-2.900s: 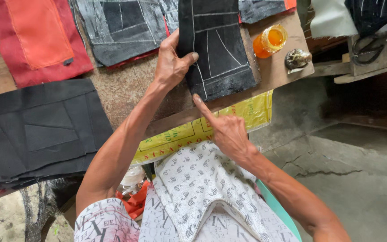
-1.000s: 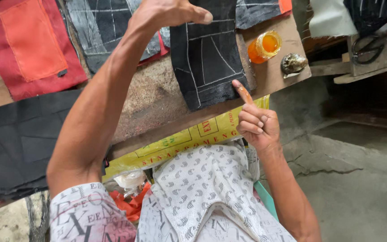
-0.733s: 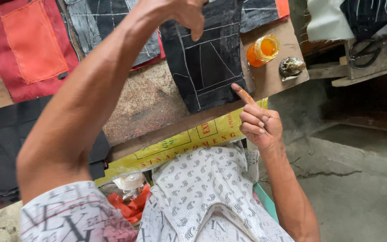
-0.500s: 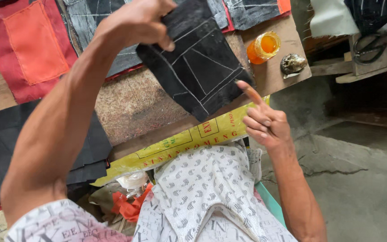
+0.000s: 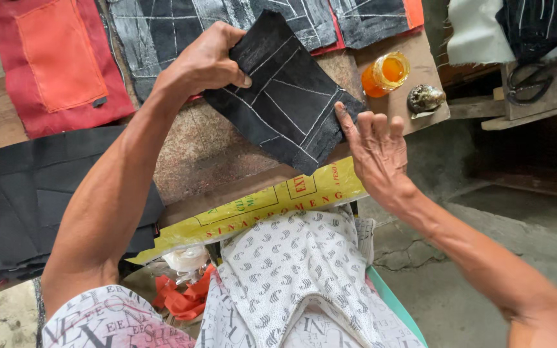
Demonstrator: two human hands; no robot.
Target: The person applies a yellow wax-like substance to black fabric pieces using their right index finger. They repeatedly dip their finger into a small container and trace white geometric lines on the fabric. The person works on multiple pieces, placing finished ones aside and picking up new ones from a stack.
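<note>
Two hands hold a black chalk-lined fabric piece (image 5: 288, 90): left hand (image 5: 207, 61) pinching at nine o'clock, right hand (image 5: 375, 145) seemingly touching, fingers spread, at four.

matt black cloth panel (image 5: 285, 96), probably denim

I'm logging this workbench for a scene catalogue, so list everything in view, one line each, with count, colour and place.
black fabric piece: 1, black with chalk lines, lifted over the table centre, pinched by the left hand, right fingertips at its lower edge
red panel: 1, red with orange patch, top left
black fabric stack: 1, black, left edge
chalked dark panels: several, grey-black, along the top
jar: 1, orange contents, right of table
shell-like object: 1, brownish, beside the jar
yellow plastic sheet: 1, yellow, front table edge
scissors: 1, dark, right shelf
wooden table: 1, brown
left hand: 1
right hand: 1
</note>
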